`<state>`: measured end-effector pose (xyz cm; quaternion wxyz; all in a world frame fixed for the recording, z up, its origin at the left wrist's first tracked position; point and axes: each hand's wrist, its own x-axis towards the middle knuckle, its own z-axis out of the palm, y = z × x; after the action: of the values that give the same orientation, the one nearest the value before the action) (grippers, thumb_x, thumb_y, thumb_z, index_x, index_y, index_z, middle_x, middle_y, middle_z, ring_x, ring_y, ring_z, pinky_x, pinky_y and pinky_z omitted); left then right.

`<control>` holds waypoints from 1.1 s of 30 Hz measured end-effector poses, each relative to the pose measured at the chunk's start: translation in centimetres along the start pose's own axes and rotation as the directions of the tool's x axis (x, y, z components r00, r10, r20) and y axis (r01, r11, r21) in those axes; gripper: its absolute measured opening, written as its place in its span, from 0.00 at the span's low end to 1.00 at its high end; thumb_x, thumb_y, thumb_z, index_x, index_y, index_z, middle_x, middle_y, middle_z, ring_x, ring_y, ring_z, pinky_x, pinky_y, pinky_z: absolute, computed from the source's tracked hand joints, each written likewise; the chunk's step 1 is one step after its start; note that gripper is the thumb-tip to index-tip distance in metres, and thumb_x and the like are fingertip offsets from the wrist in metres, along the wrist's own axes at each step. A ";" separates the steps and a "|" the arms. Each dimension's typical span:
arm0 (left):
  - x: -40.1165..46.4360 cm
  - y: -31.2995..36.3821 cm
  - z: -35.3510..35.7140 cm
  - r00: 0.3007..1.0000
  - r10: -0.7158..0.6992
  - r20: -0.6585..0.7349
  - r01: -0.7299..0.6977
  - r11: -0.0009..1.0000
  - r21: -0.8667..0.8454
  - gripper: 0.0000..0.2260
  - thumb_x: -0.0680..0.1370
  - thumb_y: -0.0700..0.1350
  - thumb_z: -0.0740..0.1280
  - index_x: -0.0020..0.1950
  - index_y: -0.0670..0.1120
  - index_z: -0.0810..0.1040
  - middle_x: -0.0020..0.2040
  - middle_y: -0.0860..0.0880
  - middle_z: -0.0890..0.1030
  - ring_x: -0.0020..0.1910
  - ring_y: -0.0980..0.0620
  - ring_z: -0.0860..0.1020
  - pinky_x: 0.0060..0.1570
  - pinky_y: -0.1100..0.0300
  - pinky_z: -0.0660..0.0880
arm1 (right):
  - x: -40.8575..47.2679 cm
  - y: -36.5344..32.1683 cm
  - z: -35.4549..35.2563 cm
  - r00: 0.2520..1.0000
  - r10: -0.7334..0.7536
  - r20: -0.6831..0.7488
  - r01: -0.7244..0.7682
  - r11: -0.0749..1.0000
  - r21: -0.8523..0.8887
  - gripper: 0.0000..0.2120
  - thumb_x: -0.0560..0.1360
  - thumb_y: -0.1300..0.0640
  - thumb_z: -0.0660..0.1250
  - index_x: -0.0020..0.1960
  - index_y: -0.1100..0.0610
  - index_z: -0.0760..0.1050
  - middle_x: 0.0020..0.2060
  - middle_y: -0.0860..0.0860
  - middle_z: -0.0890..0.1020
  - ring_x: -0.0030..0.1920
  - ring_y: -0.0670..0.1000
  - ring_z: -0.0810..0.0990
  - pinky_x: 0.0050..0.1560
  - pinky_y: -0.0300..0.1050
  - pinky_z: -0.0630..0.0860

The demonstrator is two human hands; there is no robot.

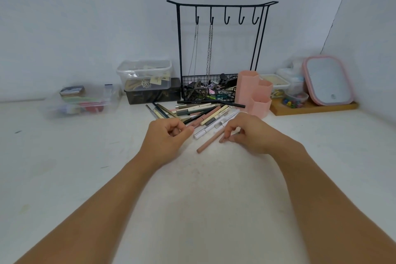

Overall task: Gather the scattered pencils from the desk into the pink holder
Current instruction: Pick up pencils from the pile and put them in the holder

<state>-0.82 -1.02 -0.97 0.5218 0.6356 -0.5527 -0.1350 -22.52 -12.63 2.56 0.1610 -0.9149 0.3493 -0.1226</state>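
Both forearms reach over the desk (pixel 64 156). Left hand (pixel 165 135) is loosely curled, holding nothing evident. Right hand (pixel 246 133) pinches at a pink pencil (pixel 209 142). Pencils (pixel 197 113) lie heaped just before the holder (pixel 252 92). Step: first pickup. Next: secure grasp, lift, insert upright.

Two hands are over the desk: the left hand (pixel 166 135) and the right hand (pixel 248 135). One pink holder (pixel 254 92) has three hexagonal cups. The black rack (pixel 221 49) carries five hooks and two chains. The piled pencils (pixel 199 113) overlap too much to count.
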 end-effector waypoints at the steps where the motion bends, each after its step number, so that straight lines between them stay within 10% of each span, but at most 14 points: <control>1: 0.0 0.0 0.0 1.000 -0.002 -0.003 0.002 1.000 -0.003 0.11 0.77 0.46 0.74 0.35 0.45 0.82 0.26 0.51 0.71 0.27 0.56 0.64 0.29 0.66 0.64 | -0.1 -0.2 -0.1 1.000 -0.022 -0.018 0.022 0.999 0.030 0.05 0.78 0.63 0.69 0.49 0.56 0.83 0.43 0.42 0.78 0.40 0.39 0.73 0.40 0.30 0.68; 7: -0.2 0.6 0.4 1.000 0.009 -0.023 -0.012 0.985 -0.172 0.07 0.76 0.50 0.74 0.43 0.47 0.83 0.34 0.44 0.77 0.34 0.51 0.71 0.35 0.61 0.69 | 0.4 -2.3 -0.6 0.882 0.068 -0.467 0.195 0.848 0.493 0.04 0.82 0.63 0.63 0.53 0.57 0.76 0.42 0.47 0.78 0.35 0.40 0.72 0.39 0.30 0.71; 12: -0.5 1.4 1.3 0.999 0.000 0.055 0.014 0.965 -0.263 0.06 0.77 0.47 0.74 0.53 0.50 0.84 0.43 0.47 0.82 0.39 0.55 0.75 0.32 0.66 0.71 | 1.1 -3.9 0.3 0.926 0.225 -0.304 0.237 0.280 0.930 0.07 0.83 0.66 0.58 0.55 0.60 0.74 0.35 0.51 0.76 0.30 0.45 0.70 0.31 0.37 0.71; 18: -1.2 2.3 1.8 0.983 0.057 0.176 -0.008 0.963 -0.269 0.05 0.82 0.43 0.67 0.56 0.45 0.82 0.32 0.48 0.78 0.28 0.54 0.73 0.27 0.66 0.68 | 1.3 -4.8 2.1 0.973 0.174 -0.151 0.154 -0.001 0.988 0.02 0.82 0.65 0.62 0.51 0.62 0.74 0.40 0.56 0.80 0.35 0.47 0.81 0.40 0.41 0.81; 20: -1.0 1.9 1.8 0.987 0.042 0.154 -0.012 0.982 -0.186 0.09 0.85 0.45 0.62 0.52 0.48 0.82 0.28 0.55 0.72 0.26 0.55 0.67 0.28 0.61 0.65 | 1.3 -4.5 2.0 0.977 0.176 -0.118 0.106 0.076 0.991 0.03 0.81 0.63 0.64 0.54 0.62 0.75 0.43 0.57 0.82 0.36 0.48 0.83 0.39 0.41 0.82; 23: -0.3 1.7 1.4 0.991 -0.122 0.057 0.130 0.979 -0.159 0.16 0.86 0.48 0.57 0.45 0.49 0.80 0.25 0.58 0.70 0.24 0.60 0.65 0.28 0.60 0.61 | 1.4 -1.9 1.4 0.912 0.245 -0.330 0.051 0.731 0.681 0.07 0.78 0.59 0.70 0.56 0.55 0.79 0.48 0.49 0.82 0.40 0.44 0.82 0.39 0.36 0.77; 25: -0.1 2.0 1.0 0.970 -0.235 0.061 0.242 0.926 -0.289 0.18 0.86 0.48 0.55 0.40 0.47 0.75 0.25 0.56 0.67 0.23 0.57 0.62 0.24 0.62 0.58 | 1.1 -0.1 0.8 0.906 0.167 -0.388 -0.042 0.949 0.312 0.07 0.76 0.61 0.72 0.52 0.52 0.81 0.46 0.44 0.80 0.40 0.39 0.76 0.40 0.29 0.69; 33: 0.1 2.3 0.5 0.933 -0.340 0.121 0.353 0.795 -0.493 0.18 0.87 0.51 0.53 0.38 0.49 0.64 0.27 0.54 0.61 0.26 0.54 0.55 0.23 0.62 0.52 | 0.4 1.4 1.0 0.982 0.123 -0.144 -0.119 0.992 0.034 0.12 0.77 0.63 0.70 0.54 0.48 0.80 0.52 0.46 0.77 0.40 0.38 0.70 0.50 0.38 0.66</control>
<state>-2.43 -1.02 0.76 0.6292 0.5644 -0.3788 -0.3769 -22.76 -13.66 1.18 0.1535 -0.8784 0.4137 -0.1835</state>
